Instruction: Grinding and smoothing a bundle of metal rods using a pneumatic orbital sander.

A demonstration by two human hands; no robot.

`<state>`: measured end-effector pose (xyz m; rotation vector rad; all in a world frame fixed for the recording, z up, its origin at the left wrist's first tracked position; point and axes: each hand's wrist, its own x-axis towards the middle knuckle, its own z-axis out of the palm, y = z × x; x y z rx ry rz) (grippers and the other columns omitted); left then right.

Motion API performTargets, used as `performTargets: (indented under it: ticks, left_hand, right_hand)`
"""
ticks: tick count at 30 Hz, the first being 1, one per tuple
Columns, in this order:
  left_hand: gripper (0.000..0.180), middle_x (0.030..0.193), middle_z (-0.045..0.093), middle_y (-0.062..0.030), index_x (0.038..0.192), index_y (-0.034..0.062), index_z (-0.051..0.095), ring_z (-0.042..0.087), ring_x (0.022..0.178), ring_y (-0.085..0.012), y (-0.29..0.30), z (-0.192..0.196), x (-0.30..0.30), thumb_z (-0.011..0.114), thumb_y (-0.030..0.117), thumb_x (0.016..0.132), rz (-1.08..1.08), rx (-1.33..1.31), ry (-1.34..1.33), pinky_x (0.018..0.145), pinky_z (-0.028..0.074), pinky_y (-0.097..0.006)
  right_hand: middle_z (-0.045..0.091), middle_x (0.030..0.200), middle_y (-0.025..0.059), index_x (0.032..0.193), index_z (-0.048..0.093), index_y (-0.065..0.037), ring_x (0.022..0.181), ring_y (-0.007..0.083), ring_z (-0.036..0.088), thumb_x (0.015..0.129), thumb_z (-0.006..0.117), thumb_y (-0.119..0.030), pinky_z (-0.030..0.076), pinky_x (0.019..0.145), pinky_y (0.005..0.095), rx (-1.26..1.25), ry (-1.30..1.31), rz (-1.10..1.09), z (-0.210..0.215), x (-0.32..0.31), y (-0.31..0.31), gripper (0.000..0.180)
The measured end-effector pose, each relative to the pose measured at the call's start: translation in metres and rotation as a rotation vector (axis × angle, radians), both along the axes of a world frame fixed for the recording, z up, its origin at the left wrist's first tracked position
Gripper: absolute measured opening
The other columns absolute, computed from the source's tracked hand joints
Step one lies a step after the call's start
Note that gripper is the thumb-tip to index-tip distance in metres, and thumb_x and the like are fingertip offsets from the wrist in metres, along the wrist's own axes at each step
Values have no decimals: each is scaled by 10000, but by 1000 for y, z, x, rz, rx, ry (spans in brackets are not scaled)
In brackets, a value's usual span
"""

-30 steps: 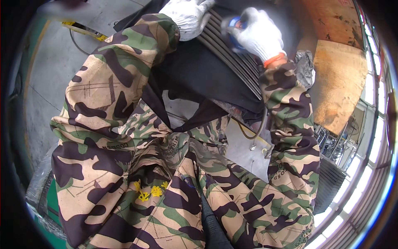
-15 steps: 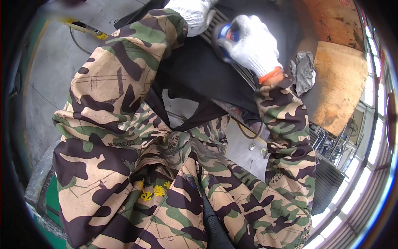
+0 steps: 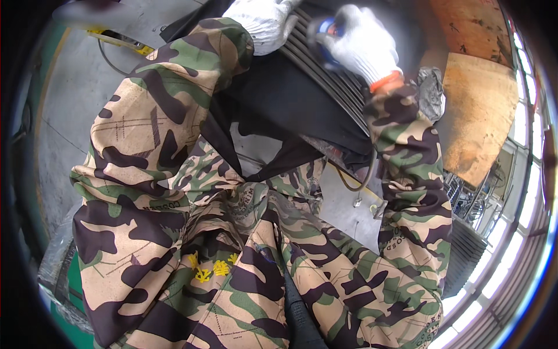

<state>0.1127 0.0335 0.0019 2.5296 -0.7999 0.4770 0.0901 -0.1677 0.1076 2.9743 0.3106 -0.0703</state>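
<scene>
Working the black ribbed metal casing [image 3: 325, 87] at 12 o'clock; left hand [image 3: 261, 20] braces flat on its ribs, right hand [image 3: 363, 43] clamps a blue round tool [image 3: 326, 32]; next pass probably needs steady pressure.

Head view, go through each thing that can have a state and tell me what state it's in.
left hand: gloved, resting on the ribbed dark panel
right hand: gloved, closed around a blue tool, blurred
blue tool: held against the ribs
ribbed dark panel: tilted, leaning toward the person
wooden board: lying flat, untouched
</scene>
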Motion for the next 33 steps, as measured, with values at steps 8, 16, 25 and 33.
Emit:
performTargets:
  ticks: [8, 16, 25, 33]
  left_hand:
    - [521, 1479, 539, -275, 1402, -19, 581, 445, 1421, -482, 2, 1, -2, 597, 265, 966, -2, 4, -37, 1213, 309, -569]
    - [516, 1463, 554, -270, 1390, -15, 595, 462, 1408, -473, -1, 0, -1, 609, 258, 953, -4, 7, -61, 1206, 319, -567]
    - [511, 1473, 546, -275, 1396, -13, 594, 452, 1416, -483, 0, -3, 1, 594, 260, 964, 4, 12, -43, 1211, 314, -569]
    - [488, 1451, 565, -270, 1365, -11, 613, 462, 1406, -483, -6, -3, 4, 614, 253, 955, -4, -27, -22, 1207, 322, -564]
  right_hand:
    - [645, 1199, 164, 1198, 692, -139, 1153, 363, 650, 843, 761, -443, 544, 975, 490, 49, 97, -16, 6, -8, 9, 473]
    - [658, 1007, 154, 1025, 673, -109, 971, 359, 670, 806, 803, -391, 561, 844, 473, 85, -125, 146, 1, -25, 14, 380]
    - [636, 1190, 149, 1194, 677, -146, 1127, 353, 652, 851, 753, -428, 558, 924, 505, 69, 57, 124, 2, -36, 21, 451]
    - [664, 1128, 150, 1126, 693, -139, 1084, 372, 669, 840, 765, -461, 562, 912, 477, 43, 41, -27, -3, -12, -12, 436]
